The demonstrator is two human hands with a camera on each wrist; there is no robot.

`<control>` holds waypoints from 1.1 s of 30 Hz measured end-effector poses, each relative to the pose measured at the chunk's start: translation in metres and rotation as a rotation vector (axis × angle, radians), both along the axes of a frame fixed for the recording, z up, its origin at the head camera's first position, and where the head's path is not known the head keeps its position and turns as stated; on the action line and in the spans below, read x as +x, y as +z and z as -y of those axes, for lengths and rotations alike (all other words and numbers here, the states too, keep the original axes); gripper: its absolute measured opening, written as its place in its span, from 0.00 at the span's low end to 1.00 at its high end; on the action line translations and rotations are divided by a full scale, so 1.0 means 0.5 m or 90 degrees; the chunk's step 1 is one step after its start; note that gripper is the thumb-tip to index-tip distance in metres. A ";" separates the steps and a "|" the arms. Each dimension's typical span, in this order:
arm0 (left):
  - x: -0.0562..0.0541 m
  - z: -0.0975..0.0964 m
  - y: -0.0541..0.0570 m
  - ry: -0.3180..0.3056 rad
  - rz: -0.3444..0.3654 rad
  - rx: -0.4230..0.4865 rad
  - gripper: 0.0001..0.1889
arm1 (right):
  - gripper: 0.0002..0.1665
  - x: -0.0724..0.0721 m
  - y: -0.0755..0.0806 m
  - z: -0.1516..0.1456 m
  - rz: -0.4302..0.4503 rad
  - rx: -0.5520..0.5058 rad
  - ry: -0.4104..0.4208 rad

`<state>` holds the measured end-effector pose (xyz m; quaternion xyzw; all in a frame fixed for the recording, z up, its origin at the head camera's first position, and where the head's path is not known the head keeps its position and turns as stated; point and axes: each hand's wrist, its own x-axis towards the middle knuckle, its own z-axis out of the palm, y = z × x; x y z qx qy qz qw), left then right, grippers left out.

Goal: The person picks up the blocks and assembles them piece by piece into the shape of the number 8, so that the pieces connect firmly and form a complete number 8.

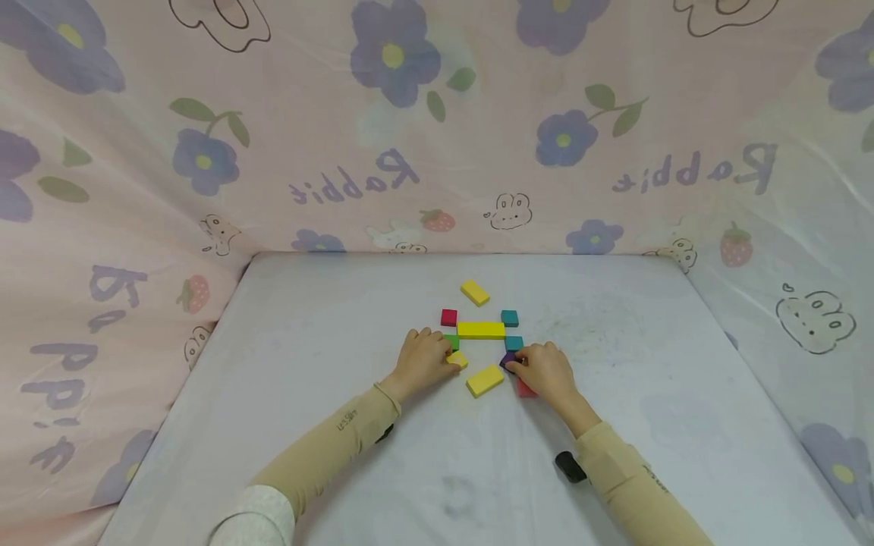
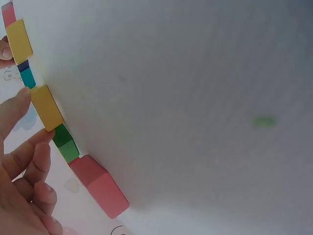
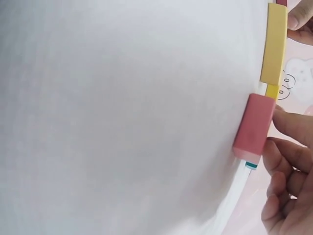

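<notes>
My left hand (image 1: 423, 358) pinches a small yellow block (image 1: 457, 360) between thumb and fingertips. In the left wrist view the same yellow block (image 2: 47, 107) shows between the fingers. A green block (image 1: 451, 343) lies just beyond it, partly covered by the hand. My right hand (image 1: 548, 371) pinches a dark purple block (image 1: 507, 360), near a teal block (image 1: 514, 344). A pinkish-red block (image 1: 525, 388) lies partly under that hand; in the right wrist view this red block (image 3: 255, 126) hides the purple one. A long yellow block (image 1: 481, 331) lies crosswise between the two sides.
A red block (image 1: 448, 317) and another teal block (image 1: 509, 318) lie beyond the long one. Yellow blocks lie at the far side (image 1: 475, 293) and between the hands (image 1: 485, 381). Everything rests on a white-covered table (image 1: 328, 318), with floral cloth (image 1: 464, 136) around it.
</notes>
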<state>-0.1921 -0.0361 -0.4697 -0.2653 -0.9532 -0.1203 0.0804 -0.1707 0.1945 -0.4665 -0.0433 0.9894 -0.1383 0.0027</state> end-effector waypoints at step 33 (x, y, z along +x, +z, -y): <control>0.001 0.009 -0.008 0.006 0.003 -0.032 0.15 | 0.20 0.007 0.005 0.000 -0.011 -0.028 0.003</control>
